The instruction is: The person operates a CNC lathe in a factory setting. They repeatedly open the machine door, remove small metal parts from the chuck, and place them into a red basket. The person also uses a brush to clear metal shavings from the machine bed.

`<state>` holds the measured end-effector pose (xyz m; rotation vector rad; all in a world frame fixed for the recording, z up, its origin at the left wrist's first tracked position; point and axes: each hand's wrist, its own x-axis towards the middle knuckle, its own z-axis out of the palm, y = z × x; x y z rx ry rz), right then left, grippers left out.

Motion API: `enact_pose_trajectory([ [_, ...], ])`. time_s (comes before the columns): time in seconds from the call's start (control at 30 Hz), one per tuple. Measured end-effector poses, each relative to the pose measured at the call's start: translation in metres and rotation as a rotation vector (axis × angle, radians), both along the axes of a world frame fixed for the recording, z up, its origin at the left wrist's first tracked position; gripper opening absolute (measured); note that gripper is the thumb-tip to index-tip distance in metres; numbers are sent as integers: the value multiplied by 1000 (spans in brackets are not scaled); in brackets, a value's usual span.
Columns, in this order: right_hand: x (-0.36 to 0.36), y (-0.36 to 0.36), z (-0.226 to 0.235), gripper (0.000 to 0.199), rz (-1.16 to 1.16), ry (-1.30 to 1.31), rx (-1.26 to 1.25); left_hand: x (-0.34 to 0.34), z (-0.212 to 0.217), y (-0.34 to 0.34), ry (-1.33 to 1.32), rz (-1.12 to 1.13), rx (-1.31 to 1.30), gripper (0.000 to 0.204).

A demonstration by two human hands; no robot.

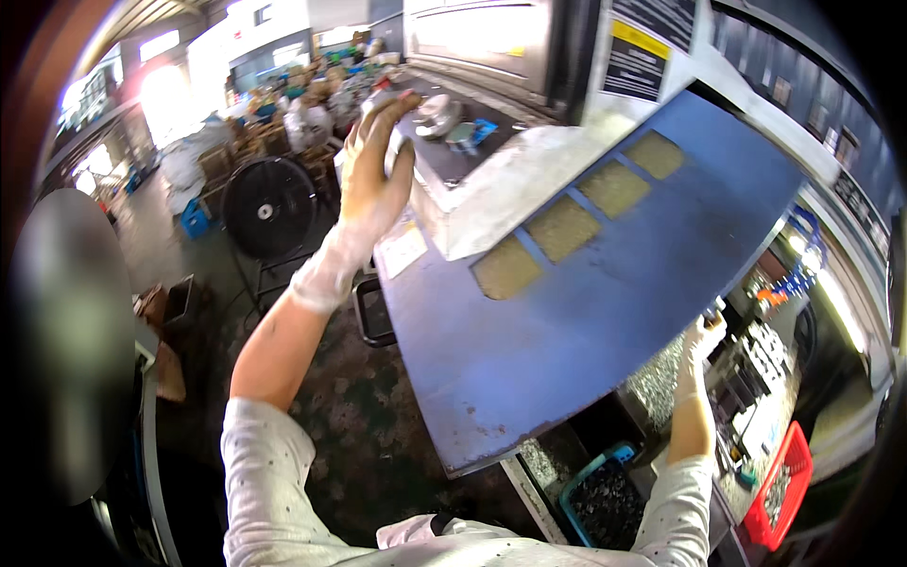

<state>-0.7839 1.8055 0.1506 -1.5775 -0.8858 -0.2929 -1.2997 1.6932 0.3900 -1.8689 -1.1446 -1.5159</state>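
A large blue metal panel (624, 283) with several cloudy windows (563, 229) fills the middle and stands tilted across my view. My left hand (376, 180), in a thin pale glove, is raised beyond its left end with the fingers stretched and apart, holding nothing. My right hand (701, 338), also gloved, is at the panel's right edge with its fingers curled round a small shiny part; what that part is I cannot make out. Below the right hand lies the machine's inside, with metal blocks (746, 373) and a heap of small glinting pieces (657, 383).
A blue basket (567, 491) of dark scraps and a red basket (801, 463) stand at the lower right. Left of the panel is a black round fan (269, 210) on a stand. Piled boxes and bags (307, 123) fill the back. A dark ledge (453, 156) holds a roll of tape (437, 113).
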Motion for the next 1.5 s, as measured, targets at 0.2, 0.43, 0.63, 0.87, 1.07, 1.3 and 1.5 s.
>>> enact_pose_trajectory([
  [0.2, -34, -32, 22, 32, 137, -26, -25, 52, -4, -25, 87, 40, -183, 58],
  [0.43, -177, -192, -4, 33, 1119, 1020, -449, 54, -8, -25, 158, 173, -178, 58],
  [0.63, -186, -315, -76, 33, 1520, 1191, -774, 30, -121, -122, -379, -98, -171, 44],
  [0.87, -215, -404, -122, 30, 1380, 1421, -1068, -51, -469, -513, -721, 1019, -1496, 57],
  [1.07, -303, -425, -182, 21, 1349, 1367, -1384, -72, -344, -629, -765, 1420, -938, 50],
  [1.3, -574, -461, -172, 21, 1847, 762, -1601, -231, -249, -715, -505, 1584, -389, 62],
  [1.5, -821, -641, -76, 25, 2413, 553, -1545, -304, -152, -847, -169, 2190, -151, 62],
])
